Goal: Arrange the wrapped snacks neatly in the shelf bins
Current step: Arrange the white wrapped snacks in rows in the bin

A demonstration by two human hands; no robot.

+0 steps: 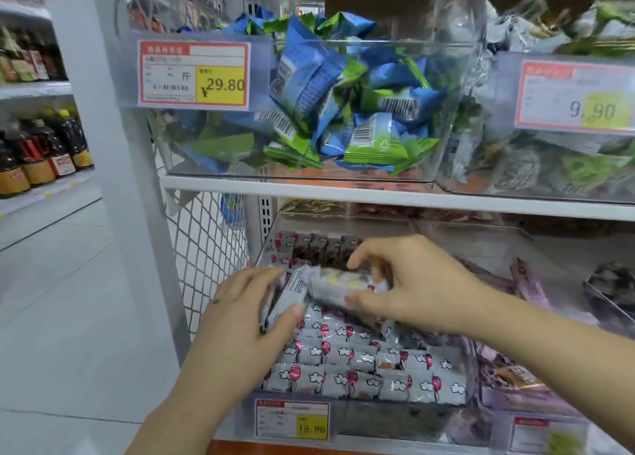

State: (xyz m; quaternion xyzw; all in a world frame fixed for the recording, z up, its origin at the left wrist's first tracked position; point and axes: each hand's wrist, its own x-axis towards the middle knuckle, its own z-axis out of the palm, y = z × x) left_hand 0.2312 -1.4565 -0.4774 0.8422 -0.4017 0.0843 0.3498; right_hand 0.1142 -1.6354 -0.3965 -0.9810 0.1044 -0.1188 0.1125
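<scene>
Although most of the grey wrapped snacks [360,368], printed with red balloons and white clouds, were seen lying in flat overlapping rows inside the clear lower bin [395,420], a few were held above those rows, toward the bin's left rear. A small stack [290,296] of them was gripped in the left hand [240,317], thumb beneath and fingers curled over the top. A single packet [338,283] was pinched by its right end between the thumb and fingertips of the right hand [412,283]. Its left end was touching or very nearly touching the stack; which could not be told through the motion blur. The packets were judged to be light, thin and somewhat pliable, with slick film wrappers that would be expected to slide over one another and contents that might be crushed if squeezed hard. A hold by the short crimped ends, or flat across the broad faces with light pressure, was therefore judged best. Above, an upper bin [446,76] of loosely heaped blue and green packets [309,76] was visible, and a price label [292,420] was fixed to the lower bin's front.
</scene>
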